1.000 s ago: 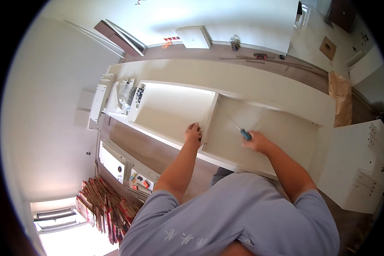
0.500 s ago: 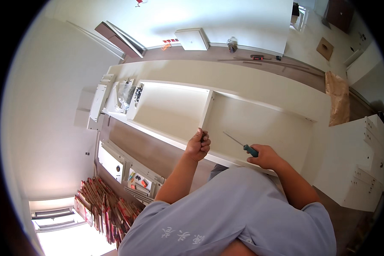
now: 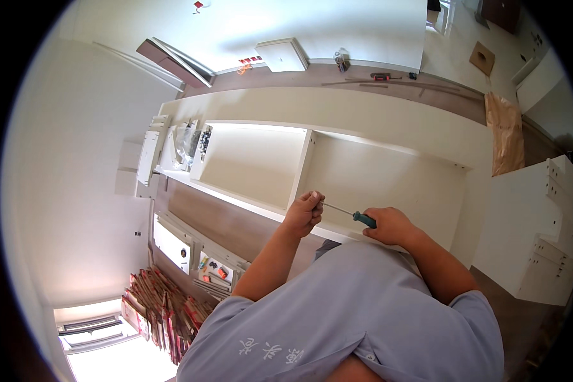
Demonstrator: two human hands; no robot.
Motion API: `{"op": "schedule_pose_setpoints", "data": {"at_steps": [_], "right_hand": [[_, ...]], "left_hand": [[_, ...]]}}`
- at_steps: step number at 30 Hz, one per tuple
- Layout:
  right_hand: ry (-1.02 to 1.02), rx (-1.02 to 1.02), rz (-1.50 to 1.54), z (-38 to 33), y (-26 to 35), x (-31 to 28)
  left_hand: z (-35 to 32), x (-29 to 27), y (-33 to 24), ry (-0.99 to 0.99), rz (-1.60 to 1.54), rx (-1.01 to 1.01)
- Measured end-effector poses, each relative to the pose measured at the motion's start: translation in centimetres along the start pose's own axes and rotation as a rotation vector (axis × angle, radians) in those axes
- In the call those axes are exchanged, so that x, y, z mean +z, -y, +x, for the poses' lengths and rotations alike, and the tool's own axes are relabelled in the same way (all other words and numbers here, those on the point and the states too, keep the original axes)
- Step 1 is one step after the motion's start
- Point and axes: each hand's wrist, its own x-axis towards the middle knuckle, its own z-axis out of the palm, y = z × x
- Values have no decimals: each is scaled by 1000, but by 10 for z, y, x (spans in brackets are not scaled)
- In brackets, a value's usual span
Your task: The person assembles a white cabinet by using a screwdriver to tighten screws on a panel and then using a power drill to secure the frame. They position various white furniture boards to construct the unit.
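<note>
Since half a second ago, both hands have been brought closer together at the near edge of the white flat-pack cabinet carcass, and the tool has been swung down to lie almost level.

Nearest, the right hand is closed around the teal-handled, thin-shafted screwdriver, whose handle is held just above the near front rail. The left hand is curled, its fingertips pinched about the shaft's tip beside the upright white divider panel; whether a screw is held there cannot be told.

A fastener is judged to be in the course of being set on the tip; next, a steady lining-up with a hole is called for.

Farther off, a brown cardboard sheet is seen lying on the floor past the far right corner.
</note>
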Motion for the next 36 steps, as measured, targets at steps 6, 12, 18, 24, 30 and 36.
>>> {"op": "schedule_pose_setpoints", "data": {"at_steps": [6,12,18,24,30,36], "right_hand": [[95,43,117,-2,-1,-7],[-158,-10,189,-7,-6,14],[-264,-30,361,4,-32,30],[-280,-126,456,22,-58,50],[-201,-208,288,54,-44,57],[-171,-85,56,74,-41,64]], "left_hand": [[1,11,0,-99,239,83],[7,31,8,-193,193,164],[-3,41,5,-153,212,129],[-26,5,-13,-5,48,138],[-5,-118,-35,-680,481,475],[22,-130,-46,-641,757,561]]}}
